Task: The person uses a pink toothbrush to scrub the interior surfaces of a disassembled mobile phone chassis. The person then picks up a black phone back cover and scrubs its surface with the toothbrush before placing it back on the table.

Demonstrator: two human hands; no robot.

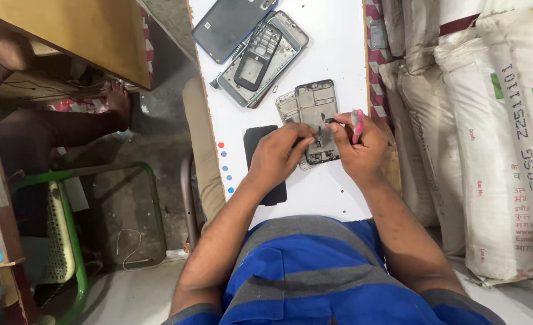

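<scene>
left hand (276, 155): yours, fingers curled down onto the opened phone frame (317, 122), tips pressing its lower middle. Pinning it flat, not lifting it. Can't tell if anything is pinched under the fingertips.

right hand (362, 147): yours, closed round a pink tool (358, 124), which stands up between thumb and fingers. Thumb and forefinger also meet at a small dark part at the frame's right edge; too small to tell what it is.

phone frame: flat on the white board (338, 54), mid-right, long side running away from you. Inner side up, metal and circuit bits showing. A second stripped frame (287, 107) lies under it, sticking out to the left.

black panel (260, 141): flat on the board, just left of your left hand, partly under your wrist.

far pile: dark blue back cover (227, 24), grey mid frame (278, 60) and a black keypad housing (258, 55) laid across that frame. All well apart from your hands.

board edge: row of coloured dots (224, 162) down the left side.

right of board: stacked white woven sacks (495, 150), close against the edge.

left of board: another person's bare foot (119, 99) on the floor, green metal frame (74, 241) near it.
</scene>
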